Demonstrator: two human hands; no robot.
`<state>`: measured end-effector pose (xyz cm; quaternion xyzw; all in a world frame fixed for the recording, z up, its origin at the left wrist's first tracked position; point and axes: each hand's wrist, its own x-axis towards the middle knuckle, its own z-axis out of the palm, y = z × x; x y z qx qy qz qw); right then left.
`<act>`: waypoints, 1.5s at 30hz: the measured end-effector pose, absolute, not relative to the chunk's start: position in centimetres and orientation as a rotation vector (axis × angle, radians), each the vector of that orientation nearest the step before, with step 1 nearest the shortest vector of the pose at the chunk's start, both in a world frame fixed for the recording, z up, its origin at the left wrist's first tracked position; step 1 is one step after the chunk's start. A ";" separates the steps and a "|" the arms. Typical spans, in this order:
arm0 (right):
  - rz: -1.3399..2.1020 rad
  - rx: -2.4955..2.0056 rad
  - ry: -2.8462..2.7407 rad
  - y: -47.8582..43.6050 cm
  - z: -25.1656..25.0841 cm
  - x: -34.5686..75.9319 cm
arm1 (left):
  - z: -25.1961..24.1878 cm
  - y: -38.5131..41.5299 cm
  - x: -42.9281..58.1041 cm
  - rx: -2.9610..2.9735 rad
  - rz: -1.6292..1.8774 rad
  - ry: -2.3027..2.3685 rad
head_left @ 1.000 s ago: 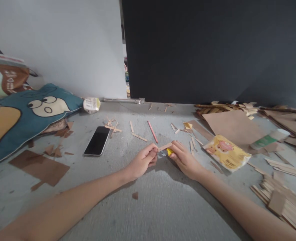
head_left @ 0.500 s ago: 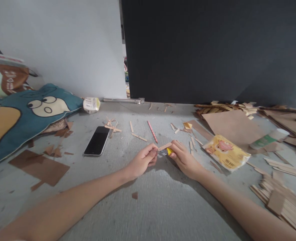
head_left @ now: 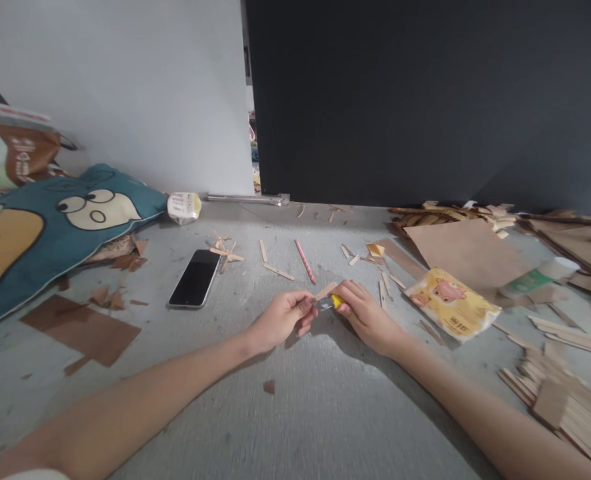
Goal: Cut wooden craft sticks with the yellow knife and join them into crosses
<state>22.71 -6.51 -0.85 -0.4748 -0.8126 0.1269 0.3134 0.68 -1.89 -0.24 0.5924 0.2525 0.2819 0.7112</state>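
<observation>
While the left hand [head_left: 286, 317] pinches a stick [head_left: 326, 290] slanting away rightward, the right [head_left: 366, 320] grips a cutter [head_left: 336, 301].

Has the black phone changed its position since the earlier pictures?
No, the black phone lies in the same place, judged against the metal strip behind it.

I count one left hand [head_left: 281, 321], one right hand [head_left: 368, 317], one yellow-handled blade [head_left: 336, 301], one held wooden strip [head_left: 326, 290], one phone [head_left: 194, 280], one pink striped rod [head_left: 304, 261], one cushion [head_left: 68, 233], one yellow packet [head_left: 453, 305]; loose wood pieces [head_left: 551, 402] defeat my count.
</observation>
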 end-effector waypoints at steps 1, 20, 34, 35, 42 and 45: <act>0.330 -1.248 -2.145 -6.5 -0.9 22.7 | -0.3 -1.9 0.7 1.304 0.621 0.562; 0.269 -1.155 -2.152 -6.5 -1.0 22.7 | -0.7 -1.4 0.6 1.486 0.529 0.627; 0.274 -1.146 -2.148 -6.4 -1.1 22.7 | -1.3 -1.2 0.6 1.433 0.527 0.666; 0.281 -1.149 -2.143 -6.3 -1.1 22.7 | -1.2 -1.3 0.6 1.430 0.529 0.660; 0.305 -1.189 -2.142 -6.1 -1.3 23.1 | -0.8 -1.4 0.4 1.407 0.545 0.679; 0.306 -1.189 -2.155 -6.2 -1.1 22.9 | -1.3 -1.2 0.3 1.436 0.547 0.672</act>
